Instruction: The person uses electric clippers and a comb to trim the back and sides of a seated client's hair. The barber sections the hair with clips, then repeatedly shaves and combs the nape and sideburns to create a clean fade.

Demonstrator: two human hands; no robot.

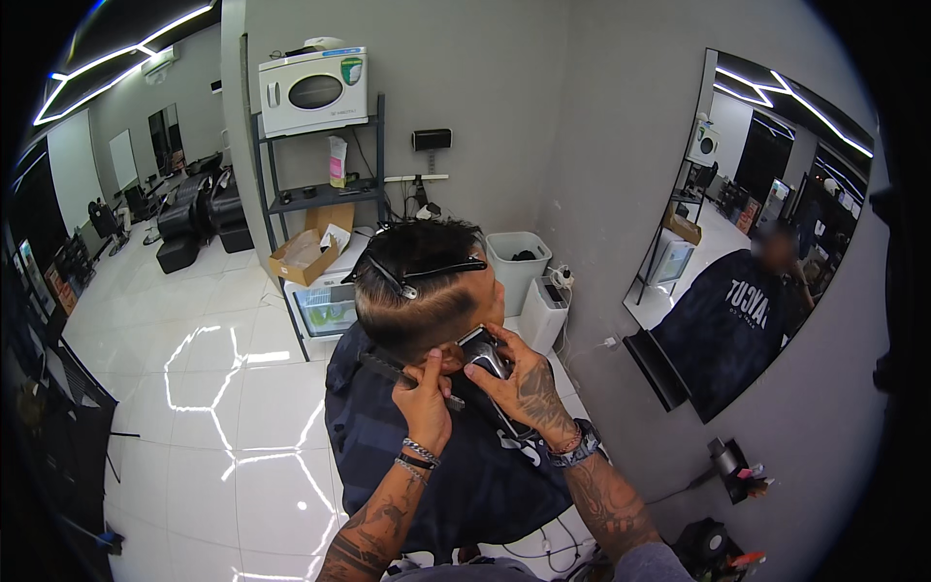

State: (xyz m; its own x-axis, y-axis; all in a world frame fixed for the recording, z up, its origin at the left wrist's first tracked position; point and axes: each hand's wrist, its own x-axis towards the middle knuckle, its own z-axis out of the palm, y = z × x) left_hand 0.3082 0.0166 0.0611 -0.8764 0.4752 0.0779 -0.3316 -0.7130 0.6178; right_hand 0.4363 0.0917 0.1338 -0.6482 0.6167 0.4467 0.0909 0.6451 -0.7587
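A seated person's head point(414, 313) is in front of me, the side hair cut short and the longer top held up by black hair clips point(445, 268). My right hand point(525, 382) grips a hair clipper point(484, 353), its blade end against the side of the face just in front of the ear. In my left hand point(425, 407) is a dark comb point(393, 372), pointing back along the neck. My left fingertips touch the ear point(444, 360). A dark barber's cape point(436, 480) with white lettering covers the person's body.
A wall mirror point(756, 240) hangs to the right, above a hair dryer point(727, 460) in a holder. Ahead stand a metal shelf point(327, 195) with a white towel warmer point(314, 94), a cardboard box point(309, 254), a grey bin point(518, 254) and a white appliance point(544, 313). Cables point(556, 542) lie on the floor.
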